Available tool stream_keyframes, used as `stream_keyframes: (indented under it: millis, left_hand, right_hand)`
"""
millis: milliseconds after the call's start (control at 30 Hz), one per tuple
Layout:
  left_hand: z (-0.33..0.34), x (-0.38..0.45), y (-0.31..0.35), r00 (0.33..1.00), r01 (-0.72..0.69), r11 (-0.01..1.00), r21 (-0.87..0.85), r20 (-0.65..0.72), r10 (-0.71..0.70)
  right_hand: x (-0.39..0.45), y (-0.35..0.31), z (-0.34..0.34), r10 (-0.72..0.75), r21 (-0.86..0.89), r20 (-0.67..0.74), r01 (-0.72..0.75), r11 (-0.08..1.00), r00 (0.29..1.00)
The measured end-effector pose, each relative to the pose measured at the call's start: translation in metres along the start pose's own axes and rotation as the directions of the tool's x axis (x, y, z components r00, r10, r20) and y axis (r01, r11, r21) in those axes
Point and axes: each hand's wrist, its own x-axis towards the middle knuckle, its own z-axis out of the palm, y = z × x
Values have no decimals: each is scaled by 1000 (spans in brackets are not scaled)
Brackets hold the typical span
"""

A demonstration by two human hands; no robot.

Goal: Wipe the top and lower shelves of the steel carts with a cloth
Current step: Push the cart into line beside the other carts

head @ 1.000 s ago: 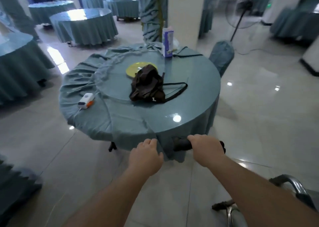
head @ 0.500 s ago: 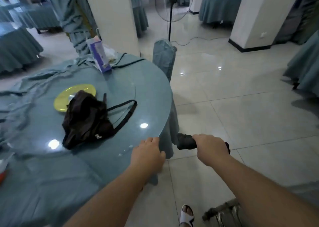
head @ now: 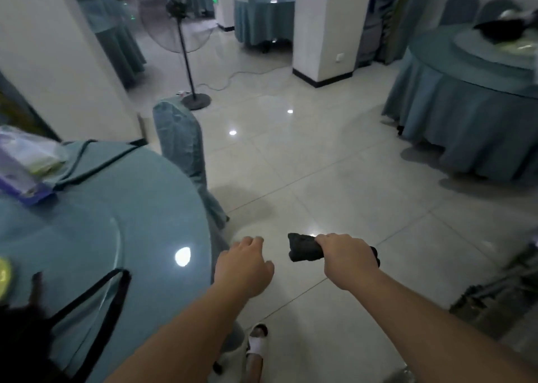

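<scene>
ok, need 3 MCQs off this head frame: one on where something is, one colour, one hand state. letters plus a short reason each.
1. Where does the standing fan stand?
A. on the round table
B. on the floor beyond the covered chair
C. beside the foot

2. What colour is the rolled cloth?
A. white
B. yellow
C. black

3. What is the left hand doing?
A. holding nothing, fingers loosely curled
B. gripping the cloth
C. pressing on the table

Answers:
1 B, its base sits on the tiles behind the covered chair.
2 C, the roll in the right hand is dark black.
3 A, it hangs beside the round table edge, with nothing in it.
</scene>
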Motion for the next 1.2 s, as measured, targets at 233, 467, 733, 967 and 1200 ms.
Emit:
stream_keyframes:
  millis: [233, 467, 733, 967, 1200]
  left_hand:
    - [-32, 168, 46, 951, -296, 948, 116, 128, 281]
    - [-41, 268, 153, 804, -589, 787, 184, 237, 546]
    - [-31, 349, 317, 645, -764, 615, 195, 282, 711]
    - [-33, 399, 447, 570, -821, 542, 182, 325, 754]
    - [-16, 447, 556, 457, -890, 402, 218, 430, 779]
  right_hand:
    - [75, 70, -14, 343, 68, 86, -349, 935, 936]
    - [84, 145, -10, 633, 171, 188, -660, 732, 751]
    - [101, 273, -4, 793, 299, 217, -812, 501, 569]
    - [121, 398, -16, 828, 363, 257, -844, 396, 499]
    - [120, 480, -12, 850, 457, 337, -859, 229, 406]
